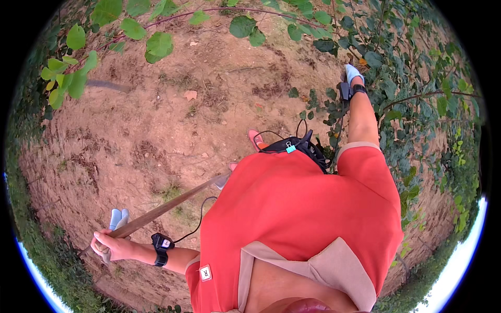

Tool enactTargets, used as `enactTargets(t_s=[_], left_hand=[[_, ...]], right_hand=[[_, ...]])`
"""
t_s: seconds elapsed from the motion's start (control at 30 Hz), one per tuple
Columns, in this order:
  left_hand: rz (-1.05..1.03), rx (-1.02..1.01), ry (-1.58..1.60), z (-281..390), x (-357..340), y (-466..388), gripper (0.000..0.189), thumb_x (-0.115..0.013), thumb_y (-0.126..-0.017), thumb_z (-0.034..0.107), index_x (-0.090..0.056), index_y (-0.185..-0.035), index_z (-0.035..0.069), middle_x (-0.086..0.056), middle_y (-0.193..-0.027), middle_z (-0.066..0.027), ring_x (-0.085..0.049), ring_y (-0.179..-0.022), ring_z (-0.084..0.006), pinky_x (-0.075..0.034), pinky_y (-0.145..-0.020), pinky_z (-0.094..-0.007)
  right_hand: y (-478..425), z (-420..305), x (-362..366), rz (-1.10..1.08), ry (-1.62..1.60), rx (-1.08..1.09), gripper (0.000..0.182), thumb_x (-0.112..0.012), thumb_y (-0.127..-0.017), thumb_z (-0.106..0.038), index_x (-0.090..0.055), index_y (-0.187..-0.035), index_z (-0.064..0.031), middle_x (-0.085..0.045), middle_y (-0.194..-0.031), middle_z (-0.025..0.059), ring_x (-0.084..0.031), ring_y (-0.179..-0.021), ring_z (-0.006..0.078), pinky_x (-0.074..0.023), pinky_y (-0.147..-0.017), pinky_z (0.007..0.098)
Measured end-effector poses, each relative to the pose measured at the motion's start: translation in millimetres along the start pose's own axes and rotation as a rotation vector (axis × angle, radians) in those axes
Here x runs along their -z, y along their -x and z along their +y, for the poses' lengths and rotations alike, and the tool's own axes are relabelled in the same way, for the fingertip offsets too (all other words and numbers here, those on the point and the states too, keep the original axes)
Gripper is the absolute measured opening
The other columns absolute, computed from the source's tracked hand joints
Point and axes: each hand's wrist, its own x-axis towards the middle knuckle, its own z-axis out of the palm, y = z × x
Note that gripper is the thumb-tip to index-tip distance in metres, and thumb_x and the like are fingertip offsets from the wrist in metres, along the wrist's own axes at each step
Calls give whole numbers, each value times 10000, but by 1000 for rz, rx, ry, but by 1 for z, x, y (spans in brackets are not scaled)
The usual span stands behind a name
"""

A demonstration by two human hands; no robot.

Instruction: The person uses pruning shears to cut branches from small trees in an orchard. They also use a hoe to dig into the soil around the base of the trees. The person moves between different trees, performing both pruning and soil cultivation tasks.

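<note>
My left hand [111, 244] is closed around the long wooden handle [168, 205] of a tool. Light blue and grey glove fabric [119, 218] juts out beside the handle at that hand; its thumb and back look bare. The handle slants down to a metal blade [222, 181], partly hidden by my shirt, near my feet. My right hand [354, 73], in a light blue glove, reaches forward to the edge of a leafy shrub [387, 78]. Its fingertips are too small and too close to the leaves to show whether they grip anything.
A leafy branch [188, 15] arches across the front. Bare brown soil [156, 129] bears dry leaves and sparse weeds. A black pouch [309, 150] with a blue binder clip [290, 148] hangs at my waist. Cables run to the devices on my left wrist [161, 248] and right wrist [345, 91].
</note>
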Motion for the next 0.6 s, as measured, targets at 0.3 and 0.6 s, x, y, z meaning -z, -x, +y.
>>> enactTargets(t_s=[0.3,0.6], left_hand=[[-6,1,15,0,6,1,228,-576,-922,175,-480,-808,3,-508,-586,-63,-473,-577,-160,-398,-600,-293],[-15,-35,-30,2,14,4,235,-581,-917,189,-483,-800,10,-528,-593,-68,-477,-578,-163,-398,-608,-303]], right_hand=[[-39,20,10,167,235,177,389,-476,-886,-370,-622,-1004,-29,-663,-969,91,-640,-787,187,-481,-668,364],[-12,8,8,82,160,50,326,-502,-884,-355,-626,-881,-53,-630,-752,61,-588,-630,196,-442,-585,349]])
